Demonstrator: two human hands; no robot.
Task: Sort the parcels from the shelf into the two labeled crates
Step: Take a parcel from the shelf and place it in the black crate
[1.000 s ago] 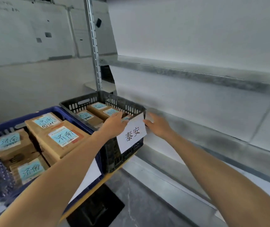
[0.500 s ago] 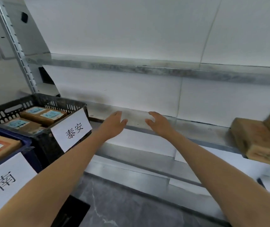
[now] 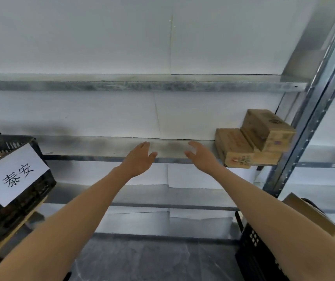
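Observation:
Two brown cardboard parcels rest at the right end of the metal shelf (image 3: 105, 145): a lower parcel (image 3: 234, 148) and an upper parcel (image 3: 266, 129) tilted on top of it. My left hand (image 3: 139, 160) and my right hand (image 3: 202, 157) reach out side by side over the bare middle of the shelf, both empty with fingers spread. My right hand is a short way left of the lower parcel, not touching it. A black crate (image 3: 10, 211) with a white paper label (image 3: 13, 173) stands at the left edge.
A metal upright (image 3: 312, 110) bounds the shelf on the right. Another black crate (image 3: 251, 252) with a cardboard box (image 3: 308, 211) sits low at the right, partly behind my right forearm. The black crate on the left rests on a wooden board (image 3: 10, 236). Below is grey floor.
My view and both hands have swung right, away from the crates; the blue crate has left the view and the two parcels on the shelf have come fully into sight.

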